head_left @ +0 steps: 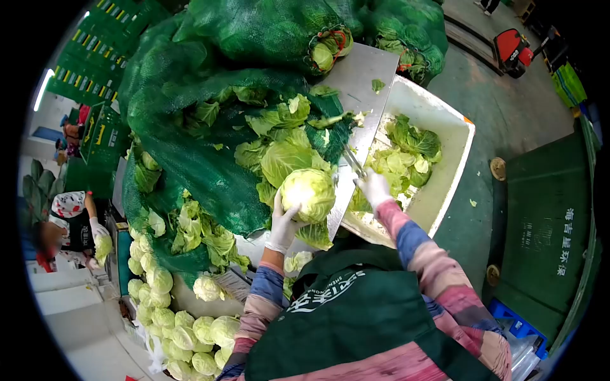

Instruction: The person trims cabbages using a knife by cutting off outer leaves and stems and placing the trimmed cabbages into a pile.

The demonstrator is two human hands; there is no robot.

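My left hand [282, 223], in a white glove, holds a pale green cabbage [307, 194] from its lower left side. The gloved right hand [373, 188] is closed around a metal knife [354, 162], whose blade points up and left, apart from the cabbage. Behind the held cabbage, loose outer leaves [286, 159] lie on a green mesh sack [190, 152]. Below my right hand and beyond it stands a white foam box [454, 165] with cut leaves [413, 145] inside.
Full mesh sacks [254, 32] stand at the back of the metal table [365, 70]. Several cabbages [184, 336] are piled at lower left. Another person [79, 225] is at far left. A large green bin [540, 235] and a red pallet jack [511, 52] are on the right.
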